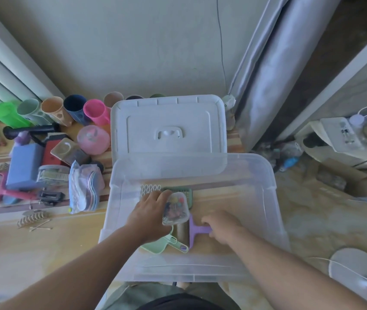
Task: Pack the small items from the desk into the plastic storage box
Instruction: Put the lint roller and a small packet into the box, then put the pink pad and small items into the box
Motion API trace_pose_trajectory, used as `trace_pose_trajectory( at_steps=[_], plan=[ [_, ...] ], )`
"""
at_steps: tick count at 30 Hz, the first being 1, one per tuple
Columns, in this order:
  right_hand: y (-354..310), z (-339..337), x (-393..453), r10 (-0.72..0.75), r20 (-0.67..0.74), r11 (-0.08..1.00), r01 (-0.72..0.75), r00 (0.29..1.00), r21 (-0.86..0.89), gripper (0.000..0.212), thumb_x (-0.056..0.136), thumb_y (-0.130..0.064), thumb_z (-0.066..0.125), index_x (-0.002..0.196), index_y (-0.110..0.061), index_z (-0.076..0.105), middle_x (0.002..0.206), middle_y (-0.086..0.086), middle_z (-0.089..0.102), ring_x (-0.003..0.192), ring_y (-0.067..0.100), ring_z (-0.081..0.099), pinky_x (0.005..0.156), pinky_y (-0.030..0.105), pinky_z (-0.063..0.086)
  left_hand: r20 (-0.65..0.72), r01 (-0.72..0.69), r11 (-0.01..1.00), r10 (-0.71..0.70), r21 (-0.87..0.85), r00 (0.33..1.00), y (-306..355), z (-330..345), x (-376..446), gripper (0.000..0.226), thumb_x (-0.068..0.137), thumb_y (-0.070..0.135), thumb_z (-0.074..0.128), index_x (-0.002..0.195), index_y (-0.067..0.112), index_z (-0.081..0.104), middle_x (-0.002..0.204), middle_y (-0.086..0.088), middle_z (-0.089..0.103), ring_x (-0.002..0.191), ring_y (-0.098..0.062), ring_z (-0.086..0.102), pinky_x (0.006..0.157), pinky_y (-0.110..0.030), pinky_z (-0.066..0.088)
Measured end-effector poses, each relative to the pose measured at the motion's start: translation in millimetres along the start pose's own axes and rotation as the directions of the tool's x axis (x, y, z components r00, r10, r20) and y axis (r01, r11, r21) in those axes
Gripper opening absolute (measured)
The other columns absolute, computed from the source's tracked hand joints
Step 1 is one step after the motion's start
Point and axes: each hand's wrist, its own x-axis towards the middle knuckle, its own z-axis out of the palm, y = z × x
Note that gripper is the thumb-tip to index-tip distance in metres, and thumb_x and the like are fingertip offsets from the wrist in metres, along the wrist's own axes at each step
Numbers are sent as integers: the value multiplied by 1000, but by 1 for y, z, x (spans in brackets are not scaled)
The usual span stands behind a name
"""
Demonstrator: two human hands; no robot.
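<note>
Left hand (150,217) inside the plastic storage box (269,198) grips a clear pin case (176,209); right hand (221,227) beside it holds a purple roller (194,231), fingers partly hidden.

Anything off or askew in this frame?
Nothing spilled or broken. The lid leans behind the storage box; two cotton swabs lie loose on the desk beside a hair clip.

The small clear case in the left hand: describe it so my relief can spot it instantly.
Find the big clear storage box at centre, its white lid propped behind. Inside, the left hand holds a small clear case above the green items. Only it shows colourful pin heads through its lid.
</note>
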Motion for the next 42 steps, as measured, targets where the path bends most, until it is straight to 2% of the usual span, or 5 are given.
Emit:
trace_pose_trajectory(
  at_steps=[6, 11, 18, 23, 42],
  plan=[
    [-1, -25, -11, -79, -310, 922, 187, 948, 340, 71, 84, -35, 73, 151, -28, 50, 146, -1, 51, 135, 22, 51, 108, 33, 45, 32, -7, 1000, 7, -21, 999, 12, 10, 14, 92, 66, 41, 72, 148, 43, 31, 134, 0, 38, 119, -30, 43, 104, -37, 43],
    [-17, -41, -23, -236, -252, 942, 285, 939, 180, 113, 77, -43, 78, 167, -24, 12, 167, -7, 16, 147, 22, 26, 116, 39, 38, 51, -55, 998, 57, -42, 997, 35, 26, 36, 89, 70, 44, 76, 149, 31, 38, 134, 0, 45, 120, -27, 47, 104, -32, 39],
    [18, -32, -8, -30, -290, 994, 61, 957, 96, 94, 73, -31, 81, 153, -23, 33, 146, -3, 38, 125, 31, 47, 95, 44, 53, 91, -40, 984, 57, -175, 994, 40, 45, 47, 103, 74, 23, 76, 158, 31, 17, 158, 3, 24, 135, -26, 43, 104, -40, 48],
    [51, -31, 12, 101, -298, 989, -65, 949, 130, 89, 75, -11, 76, 152, -24, 32, 146, -3, 36, 125, 31, 46, 97, 42, 51, 45, 11, 1000, -11, -2, 999, 19, 37, 35, 70, 82, 32, 64, 149, 33, 42, 159, -3, 26, 142, -30, 31, 111, -43, 41],
    [-40, -67, 5, -187, -636, 962, 271, 749, 37, 71, 79, -38, 78, 141, -15, 51, 148, 1, 47, 136, 31, 43, 103, 52, 50, -205, -5, 999, 12, 35, 979, -7, -25, 28, 88, 67, 50, 66, 148, 32, 37, 138, -10, 44, 127, -35, 42, 103, -50, 46]
  ],
)
